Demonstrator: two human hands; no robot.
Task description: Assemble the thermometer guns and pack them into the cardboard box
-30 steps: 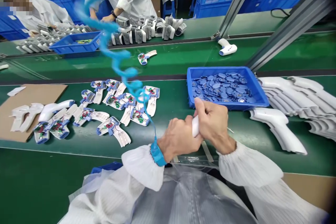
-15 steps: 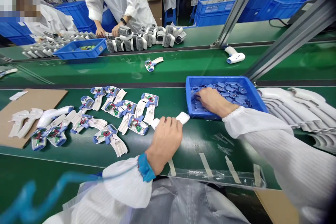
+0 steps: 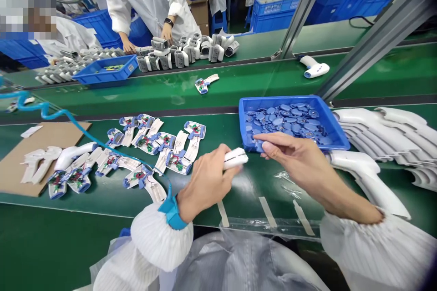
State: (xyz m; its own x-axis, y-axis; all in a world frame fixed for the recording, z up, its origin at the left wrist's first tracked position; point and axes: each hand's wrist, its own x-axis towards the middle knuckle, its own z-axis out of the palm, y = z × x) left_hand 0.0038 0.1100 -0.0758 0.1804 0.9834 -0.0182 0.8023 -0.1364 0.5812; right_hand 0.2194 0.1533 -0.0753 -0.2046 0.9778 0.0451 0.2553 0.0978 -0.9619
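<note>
Blue tray (image 3: 273, 99) — likely blue buttons (image 3: 283, 120)

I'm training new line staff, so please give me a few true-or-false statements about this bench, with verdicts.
1. The left hand holds a small white plastic part. True.
2. The blue wrist strap is on the right wrist. False: it is on the left wrist.
3. The blue tray holds round blue discs. True.
4. The cardboard sheet lies to the right of the tray. False: it lies well to the left of the tray, on the same green belt.
</note>
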